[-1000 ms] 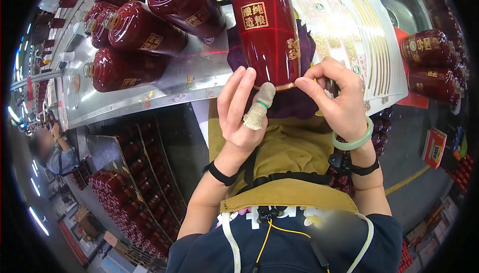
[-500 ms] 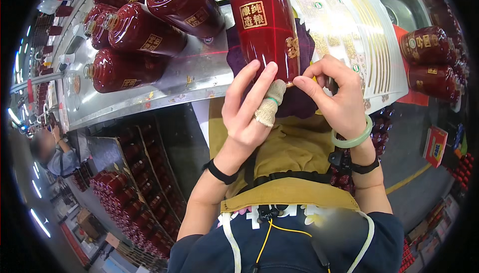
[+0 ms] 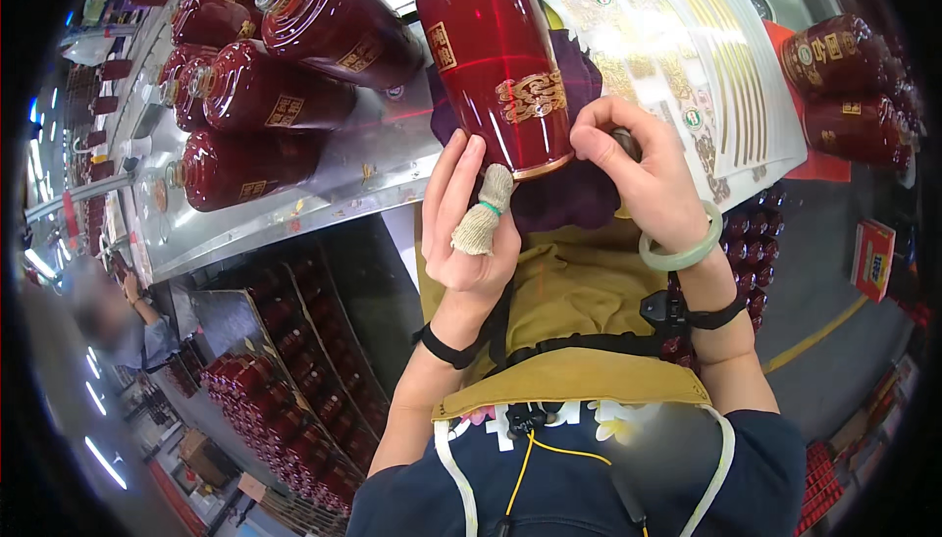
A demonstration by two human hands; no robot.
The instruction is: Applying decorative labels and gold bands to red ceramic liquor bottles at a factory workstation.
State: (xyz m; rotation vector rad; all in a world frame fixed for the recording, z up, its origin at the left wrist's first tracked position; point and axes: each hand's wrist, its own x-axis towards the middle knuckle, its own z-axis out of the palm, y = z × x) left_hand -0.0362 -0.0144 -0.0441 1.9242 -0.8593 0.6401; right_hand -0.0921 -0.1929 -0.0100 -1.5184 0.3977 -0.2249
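In front of me a dark red glass bottle (image 3: 491, 56) lies on a dark purple cloth (image 3: 589, 76), its base toward me. It bears a gold square label, a gold ornate emblem (image 3: 531, 97) and a thin gold band (image 3: 543, 170) round the base edge. My left hand (image 3: 471, 233) grips the bottle's lower left, fingers along its side. A beige cloth finger cover (image 3: 481, 215), tied with green, presses at the base. At the base's right edge, my right hand (image 3: 643, 164) is closed in a pinch; what it pinches is too small to make out. A dark rounded thing (image 3: 626, 143) shows behind its fingers.
Several red bottles (image 3: 278, 96) lie on the metal table (image 3: 363, 169) at left. Sheets of gold stickers and strips (image 3: 726, 66) cover the right side, with more bottles (image 3: 834, 135) beyond. Bottle racks (image 3: 265, 400) stand below left. Another person (image 3: 128, 316) is at far left.
The bottle has turned: its square label has moved left and the gold emblem now faces up. My left hand has shifted left with it. My right hand stays by the base edge.
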